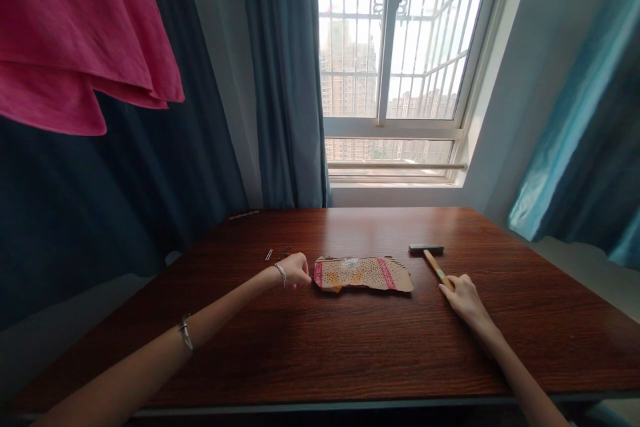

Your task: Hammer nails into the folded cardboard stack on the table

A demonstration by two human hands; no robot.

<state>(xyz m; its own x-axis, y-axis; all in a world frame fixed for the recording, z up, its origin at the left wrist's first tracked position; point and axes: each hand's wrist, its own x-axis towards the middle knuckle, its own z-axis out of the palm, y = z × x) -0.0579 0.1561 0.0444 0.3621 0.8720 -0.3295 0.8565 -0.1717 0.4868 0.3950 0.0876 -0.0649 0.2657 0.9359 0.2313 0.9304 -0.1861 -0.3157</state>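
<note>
A ragged piece of cardboard [364, 273] with pink stripes, orange marks and many small holes lies flat on the dark wooden table [350, 340]. My left hand [295, 270] rests with curled fingers just left of the cardboard's edge; whether it holds anything is hidden. A few nails [278, 253] lie on the table behind that hand. A hammer [430, 257] with a dark head and wooden handle lies to the right of the cardboard. My right hand [463, 293] lies on the near end of the hammer's handle, fingers loosely stretched over it.
A window with a grille [395, 60] stands behind the table, with blue curtains [285, 80] on both sides. A pink cloth [75, 33] hangs at the upper left. Something small and dark [244, 215] lies at the table's far left corner.
</note>
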